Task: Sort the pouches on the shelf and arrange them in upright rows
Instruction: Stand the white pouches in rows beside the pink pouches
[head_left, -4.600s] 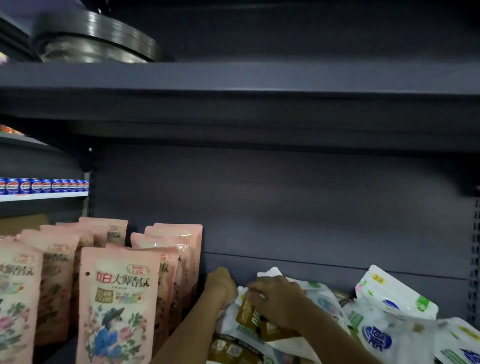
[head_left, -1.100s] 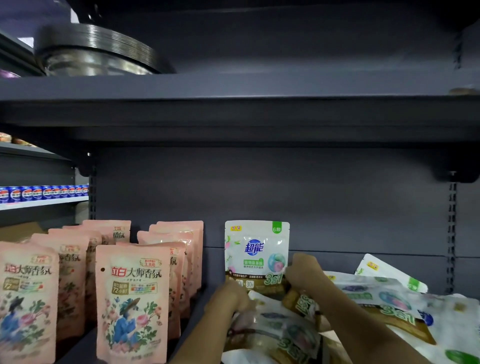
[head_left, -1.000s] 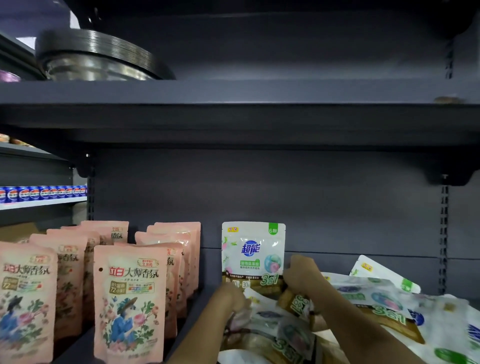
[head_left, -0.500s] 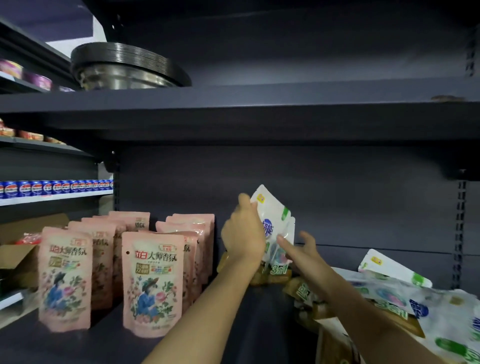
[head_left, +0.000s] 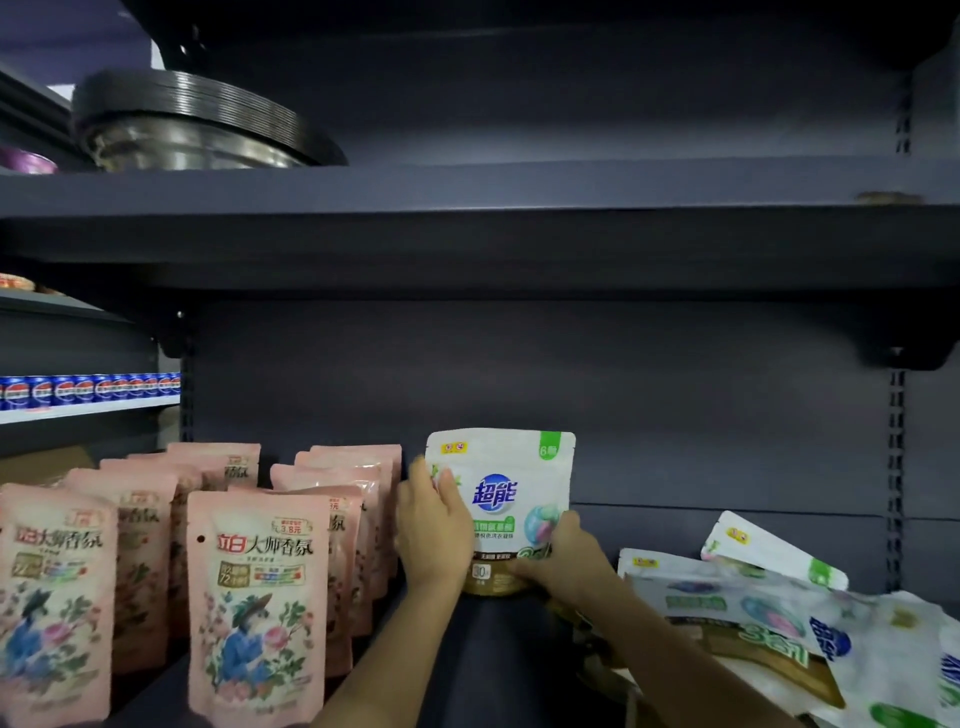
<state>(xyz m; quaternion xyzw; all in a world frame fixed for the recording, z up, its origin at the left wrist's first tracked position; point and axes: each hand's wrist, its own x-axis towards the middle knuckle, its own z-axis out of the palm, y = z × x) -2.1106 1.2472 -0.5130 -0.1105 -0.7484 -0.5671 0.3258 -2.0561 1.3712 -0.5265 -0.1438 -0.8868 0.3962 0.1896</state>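
Note:
A white pouch with blue lettering and a gold base stands upright near the back of the dark shelf. My left hand grips its left edge, thumb on the front. My right hand holds its lower right corner. Whether another pouch stands behind it is hidden. To the left stand pink pouches in upright rows. On the right lies a jumbled heap of white pouches, flat and tilted.
The shelf's back panel is close behind the pouches. A stack of metal pans sits on the shelf above. Blue cans line a neighbouring shelf at far left. A bracket and slotted upright are at right.
Half a second ago my left hand held a white pouch raised and tilted; now the pouch stands upright on the shelf with both hands at its sides. The view has shifted slightly.

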